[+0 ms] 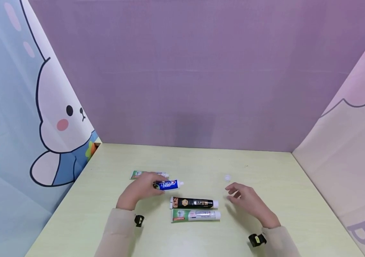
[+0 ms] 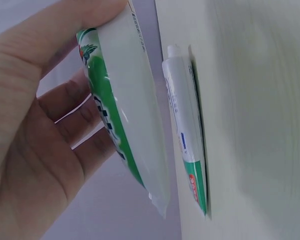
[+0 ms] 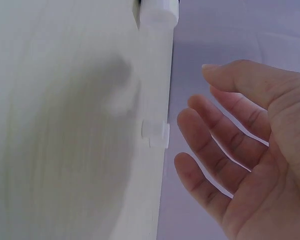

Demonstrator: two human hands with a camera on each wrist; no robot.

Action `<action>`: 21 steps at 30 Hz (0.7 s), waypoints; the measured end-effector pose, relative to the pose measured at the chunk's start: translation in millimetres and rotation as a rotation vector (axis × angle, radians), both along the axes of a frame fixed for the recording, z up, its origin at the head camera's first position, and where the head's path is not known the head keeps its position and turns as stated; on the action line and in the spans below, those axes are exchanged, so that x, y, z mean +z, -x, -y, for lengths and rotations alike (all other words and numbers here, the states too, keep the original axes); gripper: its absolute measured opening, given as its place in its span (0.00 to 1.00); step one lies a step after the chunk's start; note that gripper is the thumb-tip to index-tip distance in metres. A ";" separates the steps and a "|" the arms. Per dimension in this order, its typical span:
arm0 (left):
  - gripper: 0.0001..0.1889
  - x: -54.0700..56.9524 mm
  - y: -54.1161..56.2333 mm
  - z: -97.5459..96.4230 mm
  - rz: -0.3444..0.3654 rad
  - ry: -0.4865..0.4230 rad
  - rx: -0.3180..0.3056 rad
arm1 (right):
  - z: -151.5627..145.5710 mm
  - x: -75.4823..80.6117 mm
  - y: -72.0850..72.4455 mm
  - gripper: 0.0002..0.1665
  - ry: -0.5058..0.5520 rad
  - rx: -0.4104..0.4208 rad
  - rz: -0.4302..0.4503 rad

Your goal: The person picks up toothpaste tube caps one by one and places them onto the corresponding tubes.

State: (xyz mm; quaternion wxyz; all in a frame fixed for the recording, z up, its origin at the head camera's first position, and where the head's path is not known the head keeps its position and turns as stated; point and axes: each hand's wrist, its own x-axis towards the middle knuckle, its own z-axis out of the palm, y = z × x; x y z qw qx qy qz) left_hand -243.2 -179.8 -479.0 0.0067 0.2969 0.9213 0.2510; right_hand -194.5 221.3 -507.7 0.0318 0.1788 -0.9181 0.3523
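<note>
In the head view my left hand (image 1: pixel 140 189) grips a blue toothpaste tube (image 1: pixel 167 185) off the table, its narrow white nozzle pointing right. The left wrist view shows the white and green side of this held tube (image 2: pixel 124 105), pinched near its upper end. Behind that hand lies a green and white toothpaste tube (image 1: pixel 148 174), partly hidden by it. My right hand (image 1: pixel 249 200) hovers with loosely bent fingers and holds nothing. Just beyond its fingertips sit small white caps (image 1: pixel 227 177), seen as whitish pieces (image 3: pixel 156 132) in the right wrist view.
Between the hands lie a black toothpaste tube (image 1: pixel 193 203) and, nearer me, another green and white tube (image 1: pixel 196 215), both with white caps to the right. The pale wooden table (image 1: pixel 265 171) meets a purple backdrop (image 1: pixel 195 78) behind, with printed cloth on either side.
</note>
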 end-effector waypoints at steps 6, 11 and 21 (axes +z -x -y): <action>0.20 -3.8 1.3 -3.4 -0.028 -0.026 -0.062 | -4.3 1.6 7.2 0.14 0.001 -0.051 0.002; 0.18 -5.7 2.4 -9.1 -0.053 -0.024 -0.093 | -7.1 -0.6 14.1 0.15 -0.001 -0.101 0.022; 0.17 -6.3 2.4 -21.6 -0.001 0.003 -0.098 | -10.2 -11.7 26.3 0.17 -0.012 -0.127 0.081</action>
